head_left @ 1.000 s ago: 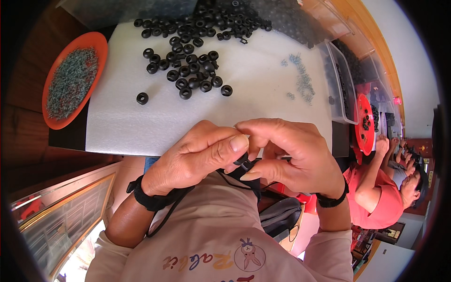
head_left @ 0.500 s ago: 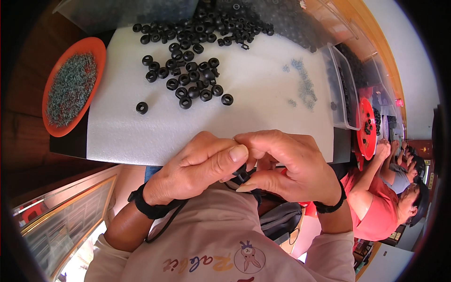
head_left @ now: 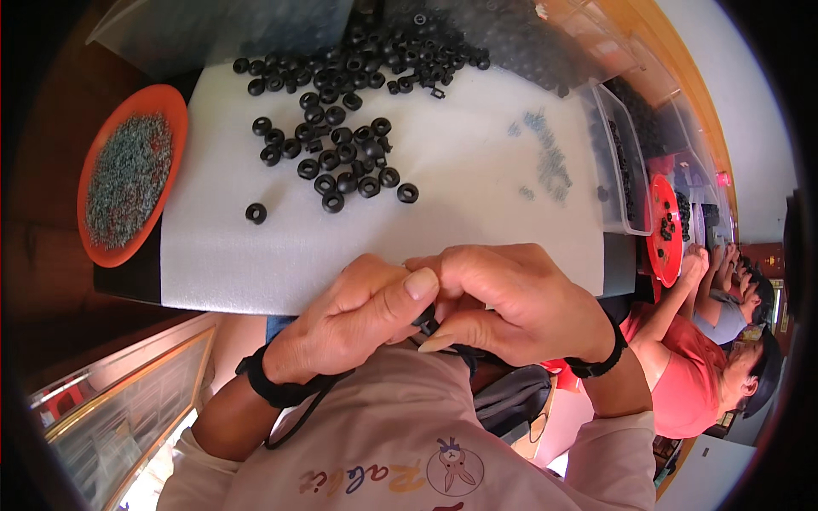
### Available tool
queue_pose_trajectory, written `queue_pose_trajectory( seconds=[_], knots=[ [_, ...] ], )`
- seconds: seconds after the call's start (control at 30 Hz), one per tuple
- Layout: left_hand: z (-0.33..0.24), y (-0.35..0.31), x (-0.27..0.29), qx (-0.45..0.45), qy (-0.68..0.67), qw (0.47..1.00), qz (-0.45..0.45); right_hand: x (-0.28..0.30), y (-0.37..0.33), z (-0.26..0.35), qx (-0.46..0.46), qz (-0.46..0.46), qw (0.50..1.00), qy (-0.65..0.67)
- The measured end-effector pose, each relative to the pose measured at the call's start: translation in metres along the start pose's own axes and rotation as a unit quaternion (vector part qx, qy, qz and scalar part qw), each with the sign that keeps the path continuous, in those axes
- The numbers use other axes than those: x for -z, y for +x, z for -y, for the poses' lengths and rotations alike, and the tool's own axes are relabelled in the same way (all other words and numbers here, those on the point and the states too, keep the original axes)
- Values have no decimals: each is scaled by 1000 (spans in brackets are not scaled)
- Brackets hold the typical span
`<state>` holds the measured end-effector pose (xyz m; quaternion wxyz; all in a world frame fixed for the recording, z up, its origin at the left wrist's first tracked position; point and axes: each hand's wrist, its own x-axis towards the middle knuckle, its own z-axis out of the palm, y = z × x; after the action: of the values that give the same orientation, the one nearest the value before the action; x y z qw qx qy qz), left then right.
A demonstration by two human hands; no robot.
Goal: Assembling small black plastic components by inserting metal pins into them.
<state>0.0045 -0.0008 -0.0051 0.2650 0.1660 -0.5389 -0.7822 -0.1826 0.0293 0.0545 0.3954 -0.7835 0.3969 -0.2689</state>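
Note:
Just past the table's near edge, my left hand (head_left: pixel 354 315) and my right hand (head_left: pixel 524 298) meet with fingertips together. Between them sits a small black plastic part (head_left: pixel 424 321), mostly hidden by the fingers. My left hand is closed round it, thumb on top. The thumb and curled fingers of my right hand pinch at its other side. Beyond the hands, several round black plastic pieces with holes (head_left: pixel 346 153) lie loose on a white foam sheet (head_left: pixel 230 264). One such piece (head_left: pixel 256 213) rests apart, at the left.
An orange-red plate (head_left: pixel 175 162) holding a heap of tiny grey-green pieces stands at the left. More tiny pieces (head_left: pixel 550 157) are scattered on the sheet's right. Clear plastic bins (head_left: pixel 626 226) line the far and right sides. At the right, a person in red (head_left: pixel 682 366) works by a red plate (head_left: pixel 654 255).
My fingers have closed in, so less of the black part shows. The table and its things appear slightly lower and further left. The loose pieces keep their arrangement.

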Motion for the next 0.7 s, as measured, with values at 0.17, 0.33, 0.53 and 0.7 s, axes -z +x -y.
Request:
queue_pose_trajectory(
  seconds=[0.17, 0.33, 0.53, 0.7],
  knots=[
    [-3, 1, 2, 58, -21, 998, -9, 1, 3, -7, 3, 7, 1000, 5],
    [-10, 2, 4, 76, -11, 997, -21, 6, 9, -6, -21, 36, 999, 16],
    [-5, 5, 4, 58, -46, 997, -6, 2, 10, -9, -5, 23, 999, 33],
    [1, 8, 3, -14, -50, 999, -17, -2, 9, -11, 24, -15, 999, 15]
  ],
)
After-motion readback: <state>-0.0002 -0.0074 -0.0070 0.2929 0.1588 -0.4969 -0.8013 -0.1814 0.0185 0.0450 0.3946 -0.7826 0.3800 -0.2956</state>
